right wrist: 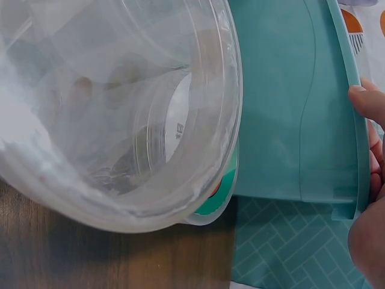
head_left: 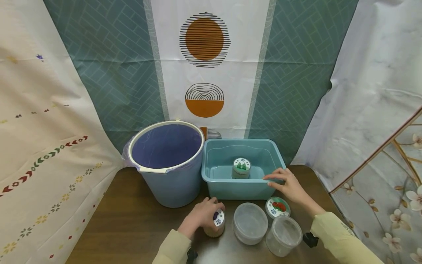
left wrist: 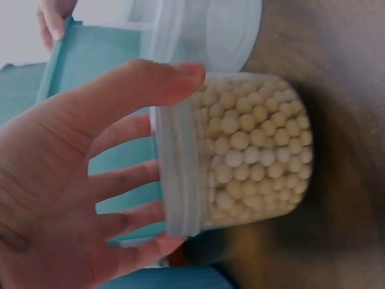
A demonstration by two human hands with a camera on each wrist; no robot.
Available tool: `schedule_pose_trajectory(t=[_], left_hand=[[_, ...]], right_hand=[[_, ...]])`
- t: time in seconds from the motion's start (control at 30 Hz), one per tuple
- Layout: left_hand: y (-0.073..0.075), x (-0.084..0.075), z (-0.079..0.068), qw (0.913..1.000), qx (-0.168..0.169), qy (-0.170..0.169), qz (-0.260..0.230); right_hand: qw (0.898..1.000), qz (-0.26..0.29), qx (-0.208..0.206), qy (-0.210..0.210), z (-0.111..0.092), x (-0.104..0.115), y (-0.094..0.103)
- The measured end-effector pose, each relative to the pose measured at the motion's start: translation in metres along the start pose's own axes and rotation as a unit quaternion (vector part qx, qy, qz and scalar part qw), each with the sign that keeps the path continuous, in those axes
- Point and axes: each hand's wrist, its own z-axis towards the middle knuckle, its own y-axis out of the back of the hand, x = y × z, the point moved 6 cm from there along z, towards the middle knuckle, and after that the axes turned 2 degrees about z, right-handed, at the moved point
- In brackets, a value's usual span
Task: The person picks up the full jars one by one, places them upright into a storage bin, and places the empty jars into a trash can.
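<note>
My left hand (head_left: 206,215) grips a clear jar (left wrist: 252,150) near its lid, thumb on one side and fingers spread round the other. Small round cream-coloured beans, like soybeans, fill the jar. In the head view its white label with a dark print shows partly beneath the fingers. My right hand (head_left: 290,186) pinches the front rim of a teal basin (head_left: 237,190), toward its right corner. From the right wrist, the thumb (right wrist: 366,101) shows on one side of that rim and the fingers on the other. Inside the basin stands a jar with a green tree label (head_left: 241,165).
In front of the basin stand a frosted-lid container (head_left: 250,223), a clear container (head_left: 284,236) and a jar with a red-and-green label (head_left: 278,207). A tall blue bucket (head_left: 174,187) with a cream rim stands left of the basin. Patterned cloths (head_left: 128,66) hang behind and beside the table.
</note>
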Motion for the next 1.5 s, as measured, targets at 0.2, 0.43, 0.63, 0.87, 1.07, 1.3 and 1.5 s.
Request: schedule_pose_trajectory(t=[0.2, 0.43, 0.63, 0.87, 1.07, 1.3, 1.5], left_hand=[[0.022, -0.006, 0.001, 0.9994, 0.031, -0.012, 0.004], [0.053, -0.013, -0.001, 0.9989, 0.03, -0.032, 0.017], [0.081, -0.023, -0.001, 0.9963, 0.05, -0.063, 0.031], [0.111, -0.031, 0.002, 0.9935, 0.08, -0.076, 0.029], [0.137, -0.037, 0.008, 0.9905, 0.091, -0.096, 0.037], [0.164, -0.042, 0.017, 0.9894, 0.093, -0.102, 0.045], [0.177, -0.044, 0.025, 0.9884, 0.097, -0.109, 0.045]], right_hand=[[1.0, -0.006, -0.002, 0.002, 0.0, 0.002, 0.001], [1.0, -0.005, 0.0, 0.006, -0.001, 0.003, 0.0], [1.0, -0.003, 0.001, 0.002, -0.002, 0.003, 0.0], [1.0, -0.003, 0.006, -0.006, -0.002, 0.001, -0.001], [1.0, -0.007, 0.005, -0.005, -0.001, 0.0, -0.001], [1.0, -0.015, 0.004, 0.0, 0.0, 0.001, -0.001], [0.999, -0.046, -0.004, 0.017, -0.001, 0.009, 0.001]])
